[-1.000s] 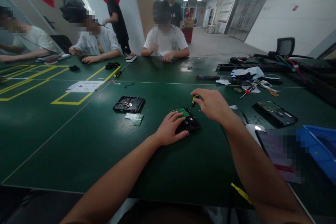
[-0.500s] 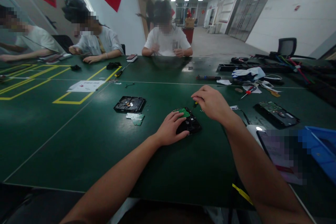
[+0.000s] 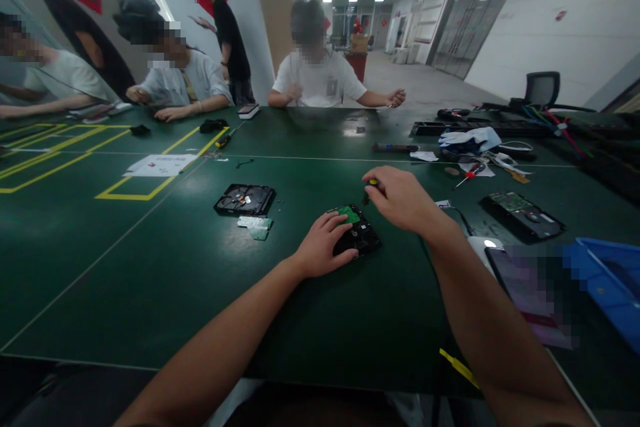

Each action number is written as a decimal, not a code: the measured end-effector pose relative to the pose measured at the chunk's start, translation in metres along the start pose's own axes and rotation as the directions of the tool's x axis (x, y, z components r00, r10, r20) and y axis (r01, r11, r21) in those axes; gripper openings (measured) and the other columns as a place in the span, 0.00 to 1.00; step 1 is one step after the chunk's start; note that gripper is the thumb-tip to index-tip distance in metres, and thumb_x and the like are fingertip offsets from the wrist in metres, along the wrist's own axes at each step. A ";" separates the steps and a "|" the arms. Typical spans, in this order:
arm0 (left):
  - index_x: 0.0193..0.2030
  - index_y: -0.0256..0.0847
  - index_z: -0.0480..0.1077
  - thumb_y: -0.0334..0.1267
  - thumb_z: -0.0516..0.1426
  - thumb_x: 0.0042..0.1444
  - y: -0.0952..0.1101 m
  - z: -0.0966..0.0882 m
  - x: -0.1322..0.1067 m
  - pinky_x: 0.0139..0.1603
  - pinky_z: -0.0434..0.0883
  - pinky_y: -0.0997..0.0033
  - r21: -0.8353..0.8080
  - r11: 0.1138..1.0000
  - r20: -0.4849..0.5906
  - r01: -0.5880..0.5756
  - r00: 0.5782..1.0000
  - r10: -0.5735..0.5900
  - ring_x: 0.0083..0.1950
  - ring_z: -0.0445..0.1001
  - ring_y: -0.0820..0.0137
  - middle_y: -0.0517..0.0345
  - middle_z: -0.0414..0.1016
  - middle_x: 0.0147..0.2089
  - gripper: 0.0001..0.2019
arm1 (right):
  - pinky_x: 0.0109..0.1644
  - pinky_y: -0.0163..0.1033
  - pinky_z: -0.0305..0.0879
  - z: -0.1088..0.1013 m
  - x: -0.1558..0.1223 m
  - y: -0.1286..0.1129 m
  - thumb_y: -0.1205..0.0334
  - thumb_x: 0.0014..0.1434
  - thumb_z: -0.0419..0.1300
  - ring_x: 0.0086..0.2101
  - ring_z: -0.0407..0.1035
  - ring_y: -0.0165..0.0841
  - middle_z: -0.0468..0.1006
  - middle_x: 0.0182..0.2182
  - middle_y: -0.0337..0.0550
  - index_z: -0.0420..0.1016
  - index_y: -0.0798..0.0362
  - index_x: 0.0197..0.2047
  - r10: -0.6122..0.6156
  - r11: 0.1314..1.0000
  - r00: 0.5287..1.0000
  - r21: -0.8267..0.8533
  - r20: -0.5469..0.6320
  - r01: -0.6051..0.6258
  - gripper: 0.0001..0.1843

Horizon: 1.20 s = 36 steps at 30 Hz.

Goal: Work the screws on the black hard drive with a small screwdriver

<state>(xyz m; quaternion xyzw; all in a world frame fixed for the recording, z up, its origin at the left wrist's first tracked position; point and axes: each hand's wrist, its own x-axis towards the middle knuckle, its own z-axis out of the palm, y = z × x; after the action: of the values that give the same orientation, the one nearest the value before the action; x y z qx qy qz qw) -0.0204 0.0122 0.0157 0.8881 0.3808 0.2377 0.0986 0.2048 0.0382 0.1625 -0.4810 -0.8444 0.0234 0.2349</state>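
A black hard drive (image 3: 361,237) with a green circuit board (image 3: 349,214) on top lies on the green table (image 3: 200,280) in front of me. My left hand (image 3: 323,245) rests on its near left side, fingers curled over the edge, holding it down. My right hand (image 3: 403,199) is closed round a small screwdriver with a yellow and black handle (image 3: 371,184), whose tip points down at the drive's far right corner.
A second opened drive (image 3: 245,199) and a loose green board (image 3: 256,225) lie to the left. Another drive (image 3: 523,214), a red screwdriver (image 3: 467,175), cables and a blue bin (image 3: 610,287) are on the right. Several people sit across the table.
My hands have barely moved; the right hand has shifted slightly on the screwdriver. Across the table a seated person has stretched an arm out to the right, and a standing person has walked behind.
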 end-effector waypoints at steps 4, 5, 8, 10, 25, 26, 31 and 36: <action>0.71 0.41 0.67 0.58 0.60 0.66 0.000 0.001 0.000 0.79 0.57 0.39 0.003 1.000 -0.009 -0.008 1.000 0.008 0.77 0.59 0.47 0.43 0.66 0.73 0.33 | 0.61 0.49 0.66 0.000 0.000 0.001 0.69 0.69 0.55 0.52 0.75 0.44 0.82 0.51 0.54 0.79 0.56 0.54 -0.017 0.999 1.000 -0.043 0.017 0.017 0.15; 0.71 0.41 0.67 0.58 0.60 0.66 0.000 0.001 0.000 0.79 0.57 0.39 0.004 1.000 -0.008 -0.007 1.000 0.007 0.77 0.59 0.47 0.43 0.66 0.73 0.33 | 0.60 0.49 0.67 -0.001 0.000 0.000 0.68 0.69 0.56 0.51 0.75 0.44 0.82 0.50 0.54 0.79 0.56 0.54 -0.008 0.998 1.000 -0.056 0.022 0.009 0.15; 0.71 0.42 0.67 0.58 0.61 0.66 0.000 0.001 0.000 0.79 0.57 0.38 0.000 1.000 -0.006 -0.002 1.000 0.002 0.77 0.59 0.47 0.43 0.66 0.74 0.33 | 0.53 0.48 0.68 -0.004 0.001 -0.002 0.60 0.70 0.59 0.45 0.76 0.43 0.82 0.45 0.51 0.81 0.53 0.49 0.067 0.991 0.997 -0.122 0.026 -0.063 0.11; 0.71 0.43 0.66 0.59 0.61 0.66 0.000 0.001 0.000 0.78 0.57 0.38 -0.005 1.000 -0.008 0.001 1.000 -0.001 0.77 0.59 0.47 0.44 0.66 0.73 0.33 | 0.48 0.46 0.68 -0.005 0.001 -0.004 0.53 0.70 0.61 0.42 0.76 0.43 0.82 0.41 0.50 0.82 0.52 0.44 0.128 0.974 0.992 -0.192 0.015 -0.123 0.12; 0.71 0.43 0.66 0.59 0.60 0.66 0.000 0.001 0.000 0.78 0.57 0.38 0.000 1.000 -0.003 0.005 1.000 -0.005 0.78 0.58 0.47 0.44 0.66 0.74 0.33 | 0.52 0.47 0.67 0.014 0.003 -0.002 0.64 0.72 0.52 0.49 0.75 0.45 0.80 0.52 0.60 0.75 0.61 0.58 0.104 0.984 0.994 -0.147 0.027 -0.099 0.18; 0.71 0.43 0.66 0.59 0.60 0.66 0.000 0.001 0.000 0.78 0.57 0.38 -0.002 1.000 -0.001 0.006 1.000 -0.006 0.78 0.58 0.47 0.44 0.65 0.74 0.33 | 0.53 0.47 0.67 0.014 0.003 -0.001 0.64 0.71 0.53 0.50 0.75 0.45 0.79 0.53 0.60 0.74 0.61 0.59 0.085 0.988 0.996 -0.132 0.036 -0.080 0.19; 0.71 0.43 0.66 0.59 0.61 0.66 0.000 0.002 0.000 0.79 0.57 0.37 -0.004 1.000 -0.003 0.008 1.000 -0.008 0.78 0.58 0.47 0.44 0.65 0.74 0.33 | 0.47 0.46 0.67 0.011 0.001 -0.003 0.60 0.70 0.55 0.44 0.76 0.45 0.82 0.47 0.57 0.76 0.57 0.52 0.111 0.978 0.991 -0.187 0.075 -0.095 0.14; 0.71 0.42 0.66 0.59 0.61 0.65 -0.002 0.003 0.001 0.79 0.57 0.38 -0.007 1.000 -0.005 0.003 1.000 -0.003 0.78 0.58 0.47 0.43 0.66 0.74 0.34 | 0.39 0.46 0.65 0.011 0.002 -0.009 0.48 0.72 0.52 0.38 0.78 0.48 0.84 0.41 0.61 0.78 0.57 0.50 0.287 0.877 0.958 -0.406 0.010 -0.258 0.22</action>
<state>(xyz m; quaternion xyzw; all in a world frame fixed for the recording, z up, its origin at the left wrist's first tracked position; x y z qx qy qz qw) -0.0196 0.0137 0.0127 0.8865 0.3815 0.2413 0.1012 0.1922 0.0368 0.1554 -0.6316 -0.7627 -0.1004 0.0963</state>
